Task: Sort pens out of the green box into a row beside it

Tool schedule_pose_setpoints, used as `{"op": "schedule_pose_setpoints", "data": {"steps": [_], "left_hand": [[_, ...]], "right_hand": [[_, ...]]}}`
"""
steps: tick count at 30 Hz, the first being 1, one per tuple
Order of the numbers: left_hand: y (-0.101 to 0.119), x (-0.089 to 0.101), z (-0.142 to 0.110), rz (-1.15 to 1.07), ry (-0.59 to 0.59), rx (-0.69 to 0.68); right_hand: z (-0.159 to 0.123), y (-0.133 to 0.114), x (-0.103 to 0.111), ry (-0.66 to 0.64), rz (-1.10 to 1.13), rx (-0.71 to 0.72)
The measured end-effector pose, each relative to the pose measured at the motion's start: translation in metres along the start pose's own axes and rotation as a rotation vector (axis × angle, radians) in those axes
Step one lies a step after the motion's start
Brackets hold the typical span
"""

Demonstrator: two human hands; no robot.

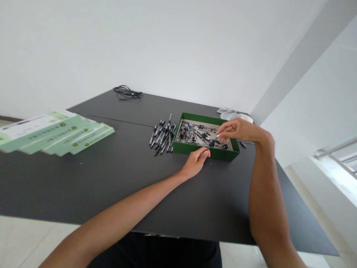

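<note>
A dark pen point(212, 143) slants up to the right between my two hands, over the front edge of a green box point(192, 149). My left hand point(195, 160) is closed on its lower end, thumb and fingers pinched. At its upper end, the fingertips of my right hand point(233, 130) pinch a light, thin part of it; exactly what they grip is too small to make out. Inside the box lie many loose pen parts point(192, 131), clear and black. Left of the box, a pile of black-and-clear pens point(163, 134) rests on the dark table point(134, 175).
Green-and-white printed booklets point(67, 130) lie fanned out at the left. A coiled black cable point(126, 92) sits near the wall at the back. White crumpled plastic point(228, 113) lies behind the box, and a few dark pieces point(243, 144) are to its right.
</note>
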State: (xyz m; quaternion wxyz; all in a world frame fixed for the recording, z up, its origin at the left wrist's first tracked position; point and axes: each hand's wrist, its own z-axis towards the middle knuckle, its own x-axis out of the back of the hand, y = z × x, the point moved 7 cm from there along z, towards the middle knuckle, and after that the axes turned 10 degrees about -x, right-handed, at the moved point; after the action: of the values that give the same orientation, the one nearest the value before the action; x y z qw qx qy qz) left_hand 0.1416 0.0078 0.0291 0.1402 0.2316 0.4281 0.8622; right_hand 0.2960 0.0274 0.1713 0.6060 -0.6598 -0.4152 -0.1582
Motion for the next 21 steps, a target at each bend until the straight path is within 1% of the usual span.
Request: {"op": "schedule_pose_setpoints", "data": {"steps": [3,7,12,16,19,21], "left_hand": [[0.003,0.001,0.0,0.035,0.005,-0.029],[0.002,0.001,0.0,0.07,0.009,-0.029],[0.0,0.0,-0.001,0.11,-0.004,-0.044],[0.0,-0.005,-0.001,0.128,-0.065,-0.053],[0.0,-0.009,-0.001,0.131,-0.103,-0.054],[-0.001,-0.011,-0.001,0.132,-0.115,-0.056]], "right_hand": [[-0.002,0.0,-0.007,-0.02,0.017,-0.014],[-0.006,0.004,-0.013,0.005,0.007,-0.023],[-0.014,0.027,-0.021,0.098,-0.052,0.004],[-0.029,0.057,-0.031,0.234,-0.013,0.043],[-0.043,0.079,-0.043,0.383,-0.015,0.075],[-0.051,0.09,-0.051,0.51,-0.045,0.104]]}}
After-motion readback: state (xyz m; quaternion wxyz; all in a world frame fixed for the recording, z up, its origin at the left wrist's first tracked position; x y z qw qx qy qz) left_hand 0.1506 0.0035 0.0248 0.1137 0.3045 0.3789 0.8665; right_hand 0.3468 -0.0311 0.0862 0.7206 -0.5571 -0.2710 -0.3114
